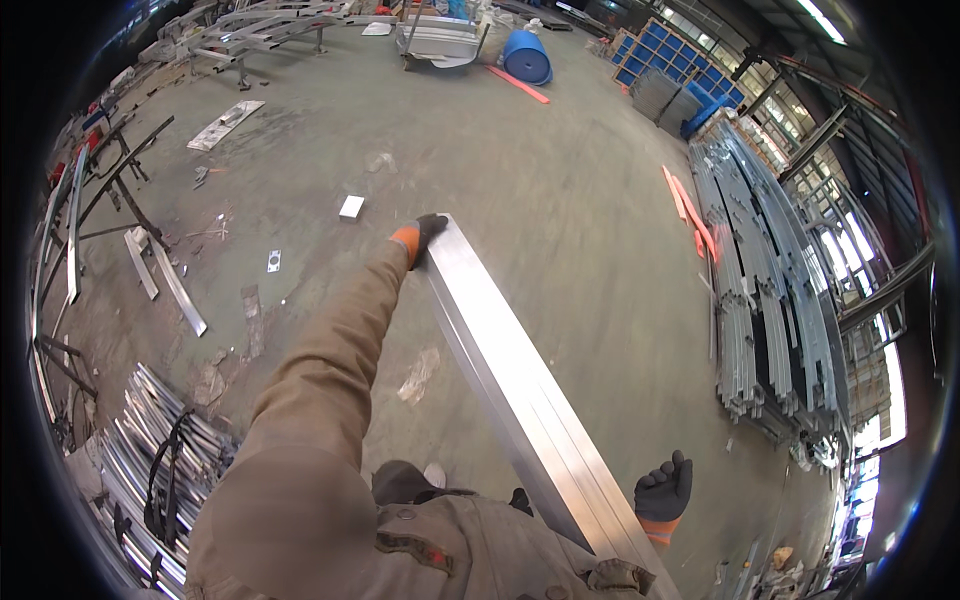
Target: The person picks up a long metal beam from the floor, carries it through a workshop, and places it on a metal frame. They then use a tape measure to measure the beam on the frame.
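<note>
Though smooth, boxy metal profile (pixel 518 370) in clasp of left fingers (pixel 433 226), right fingers (pixel 660 482) curled

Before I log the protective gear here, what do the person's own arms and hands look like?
The left hand and right hand wear similar gloves: dark grey to black over the fingers, with bright orange cuffs. The left arm has a long, creased brown sleeve. The right sleeve cannot be made out.

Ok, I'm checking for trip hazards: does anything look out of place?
Yes: a crumpled scrap lies on the floor left of the long metal bar, and a small white block sits farther away. Both look stray, apart from the stacked metal.
</note>
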